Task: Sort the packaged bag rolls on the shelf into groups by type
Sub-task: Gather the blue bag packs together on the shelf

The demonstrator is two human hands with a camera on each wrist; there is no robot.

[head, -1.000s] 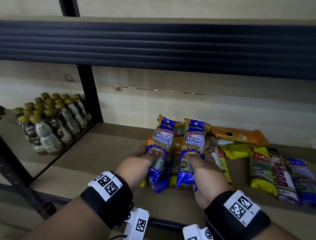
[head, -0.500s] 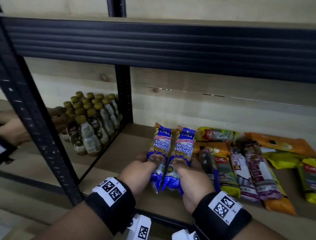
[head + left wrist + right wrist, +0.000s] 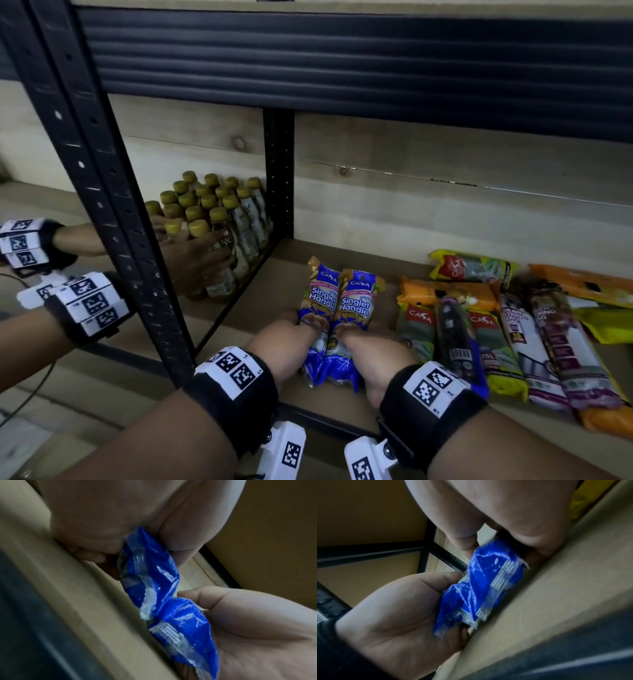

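The wooden shelf (image 3: 260,301) stands in a black metal frame (image 3: 278,178) against a pale plank wall (image 3: 428,219). The left hand (image 3: 287,337) and the right hand (image 3: 368,346) each grasp one blue pack (image 3: 356,301).

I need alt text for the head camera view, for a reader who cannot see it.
Left hand and right hand each grip one of two blue plastic Singlet Handle garbage bag packs, side by side on a brown wooden shelf. Mixed orange, yellow and purple bag packs lie to the right; yellow-capped bottles stand left.
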